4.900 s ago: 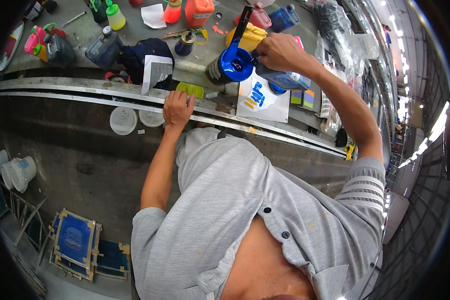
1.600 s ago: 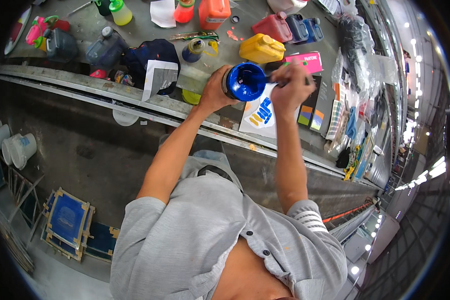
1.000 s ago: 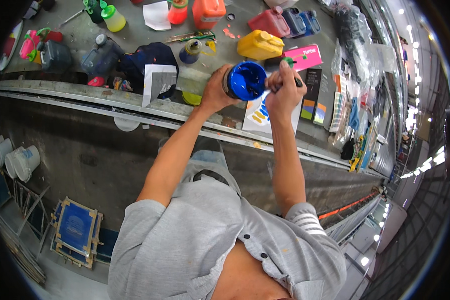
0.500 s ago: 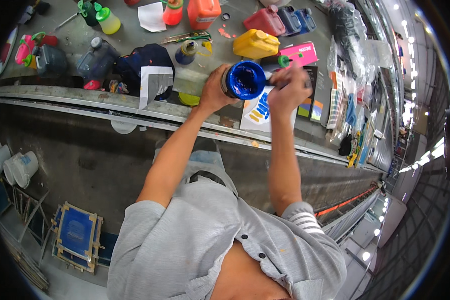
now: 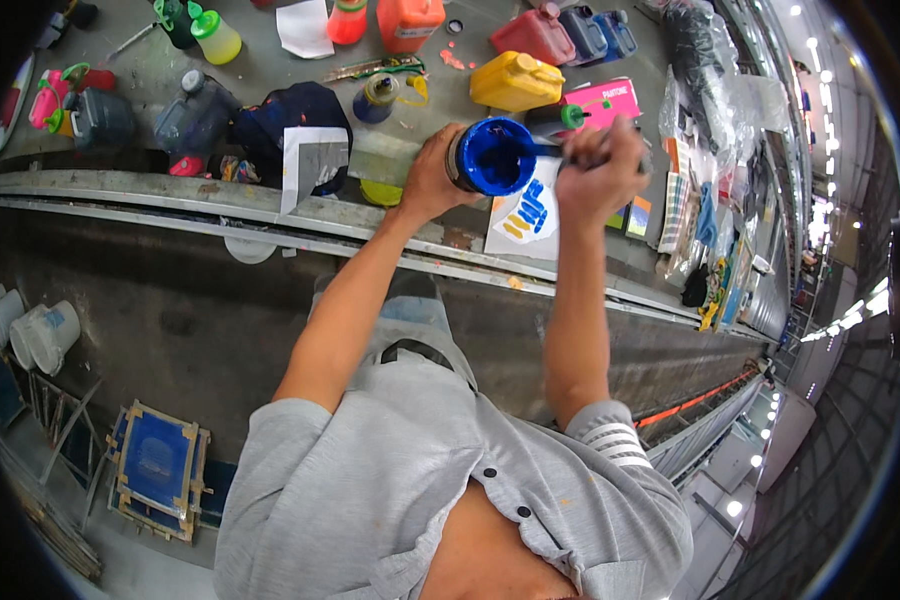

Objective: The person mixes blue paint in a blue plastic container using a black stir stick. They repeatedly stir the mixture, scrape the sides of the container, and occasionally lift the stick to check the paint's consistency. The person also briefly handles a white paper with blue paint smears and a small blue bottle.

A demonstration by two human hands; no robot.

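My left hand (image 5: 433, 175) grips the side of a jar of glossy blue paint (image 5: 488, 160), its open top facing up. My right hand (image 5: 600, 175) is closed on a dark stirring stick (image 5: 550, 151) that reaches into the paint; the fingers are motion-blurred. Beneath them lies a white sheet (image 5: 530, 245) with blue and ochre swatches. Just beyond are a yellow jerrycan (image 5: 515, 82), a pink box (image 5: 610, 95) and a small dark bottle with a yellow cap (image 5: 375, 100).
A grey workbench (image 5: 150, 185) holds several paint containers, a dark cloth bundle (image 5: 300, 105), colour cards (image 5: 673, 210) and plastic-wrapped material (image 5: 695, 55). White buckets (image 5: 50, 335) and screen frames (image 5: 152, 465) stand on the floor at lower left.
My left hand has gone from the bench edge to the jar. My right hand has let go of the jug and holds the stick; over the last half second it moved right.
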